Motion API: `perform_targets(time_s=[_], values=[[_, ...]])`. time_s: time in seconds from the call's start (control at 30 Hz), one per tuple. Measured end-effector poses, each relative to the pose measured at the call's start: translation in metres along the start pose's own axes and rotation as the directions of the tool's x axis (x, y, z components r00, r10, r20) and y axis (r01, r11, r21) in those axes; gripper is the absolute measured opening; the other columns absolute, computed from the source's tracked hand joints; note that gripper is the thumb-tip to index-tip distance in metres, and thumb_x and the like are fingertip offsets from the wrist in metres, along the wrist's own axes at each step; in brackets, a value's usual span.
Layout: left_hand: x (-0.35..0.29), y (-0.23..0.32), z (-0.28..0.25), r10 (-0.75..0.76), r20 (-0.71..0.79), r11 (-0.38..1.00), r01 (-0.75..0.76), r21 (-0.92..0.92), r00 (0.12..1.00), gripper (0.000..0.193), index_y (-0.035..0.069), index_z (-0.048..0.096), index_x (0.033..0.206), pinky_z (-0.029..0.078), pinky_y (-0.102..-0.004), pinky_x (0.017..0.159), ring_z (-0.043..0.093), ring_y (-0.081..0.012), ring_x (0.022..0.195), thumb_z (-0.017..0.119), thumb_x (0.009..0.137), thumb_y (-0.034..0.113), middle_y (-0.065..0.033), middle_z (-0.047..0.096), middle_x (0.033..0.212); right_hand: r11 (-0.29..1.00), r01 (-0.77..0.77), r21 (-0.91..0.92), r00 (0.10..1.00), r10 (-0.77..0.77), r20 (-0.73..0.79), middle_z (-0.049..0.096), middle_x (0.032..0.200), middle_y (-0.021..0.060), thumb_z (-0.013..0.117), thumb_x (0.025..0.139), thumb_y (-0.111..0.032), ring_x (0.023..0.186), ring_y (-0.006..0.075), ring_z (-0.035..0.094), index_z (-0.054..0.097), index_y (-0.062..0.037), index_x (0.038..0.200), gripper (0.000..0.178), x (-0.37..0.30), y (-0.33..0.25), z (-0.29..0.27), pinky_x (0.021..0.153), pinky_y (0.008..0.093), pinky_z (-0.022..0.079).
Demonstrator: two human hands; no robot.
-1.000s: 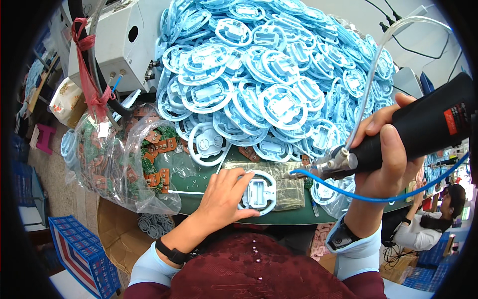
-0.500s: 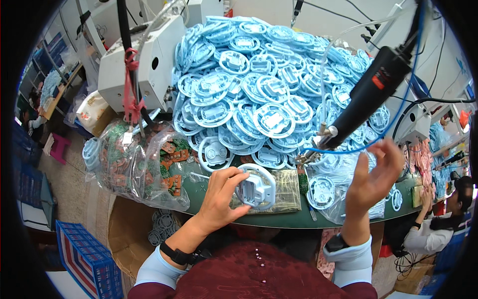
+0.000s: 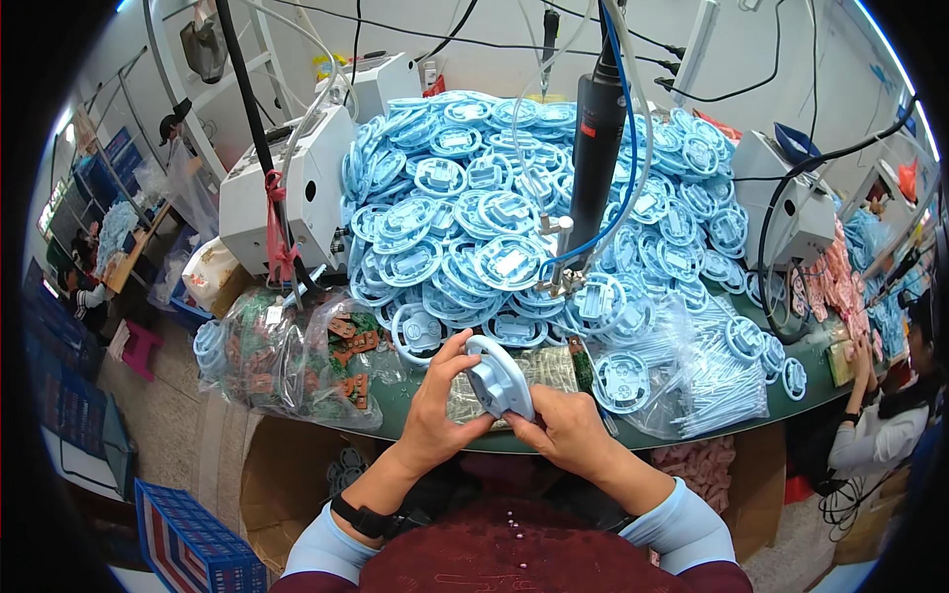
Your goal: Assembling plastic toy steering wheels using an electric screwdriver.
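Note:
Between my two hands, above the bench's near edge, is a light blue round plastic housing (image 3: 502, 378), tilted on edge. My left hand (image 3: 433, 413) grips its left side, fingers on the upper rim and thumb below. My right hand (image 3: 573, 431) closes on its lower right rim with curled fingers and thumb. Under the housing lies a worn, tape-covered block (image 3: 554, 368), partly hidden. Beyond the hands hangs a black electric screwdriver (image 3: 598, 148) with a blue hose, in front of a large heap of similar housings (image 3: 415, 212).
A clear bag of green and brown circuit boards (image 3: 267, 346) lies on the left. To the right sit a bag of thin pale blue sticks (image 3: 717, 390) and a single housing (image 3: 621, 381). White machine boxes (image 3: 287, 193) flank the heap. A co-worker's arm (image 3: 858, 395) is at far right.
My right hand has come down from beside the screwdriver to the housing. The housing has been turned more edge-on. The screwdriver now hangs nearly upright, and the whole view has shifted.

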State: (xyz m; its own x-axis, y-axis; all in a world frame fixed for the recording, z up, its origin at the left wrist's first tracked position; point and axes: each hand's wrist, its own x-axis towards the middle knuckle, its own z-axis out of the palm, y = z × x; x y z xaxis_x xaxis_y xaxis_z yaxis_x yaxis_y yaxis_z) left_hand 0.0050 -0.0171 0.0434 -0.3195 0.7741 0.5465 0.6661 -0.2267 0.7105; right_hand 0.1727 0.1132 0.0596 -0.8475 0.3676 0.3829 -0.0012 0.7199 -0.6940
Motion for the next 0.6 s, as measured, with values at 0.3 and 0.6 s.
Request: perform_targets(time_s=[0.3,0.6], values=[[0.013,0.031,-0.021,-0.034,0.099,0.981,0.014,0.192,0.995,0.102,0.001,0.021,0.151,0.048,-0.0374,0.096,0.062,-0.0263,0.107,0.083,0.07,0.002,-0.0159,0.056,0.135,0.406,-0.468,0.785,0.859,0.417,0.297,0.06,0.072,0.0027,0.056,0.101,-0.031,0.059,0.0117,0.06,0.06,-0.0036,0.1,0.028,-0.015,0.049,0.006,0.048,0.0235,0.047],[0.009,0.042,-0.023,-0.101,0.144,0.964,0.06,0.26,0.984,0.094,0.003,0.036,0.147,0.045,-0.0415,0.101,0.058,-0.0317,0.114,0.086,0.068,0.012,-0.0196,0.051,0.14,0.432,-0.55,0.715,0.831,0.369,0.416,0.058,0.07,0.0022,0.056,0.102,-0.031,0.055,0.0099,0.058,0.059,-0.004,0.1,0.027,-0.017,0.052,0.011,0.048,0.0238,0.047]])
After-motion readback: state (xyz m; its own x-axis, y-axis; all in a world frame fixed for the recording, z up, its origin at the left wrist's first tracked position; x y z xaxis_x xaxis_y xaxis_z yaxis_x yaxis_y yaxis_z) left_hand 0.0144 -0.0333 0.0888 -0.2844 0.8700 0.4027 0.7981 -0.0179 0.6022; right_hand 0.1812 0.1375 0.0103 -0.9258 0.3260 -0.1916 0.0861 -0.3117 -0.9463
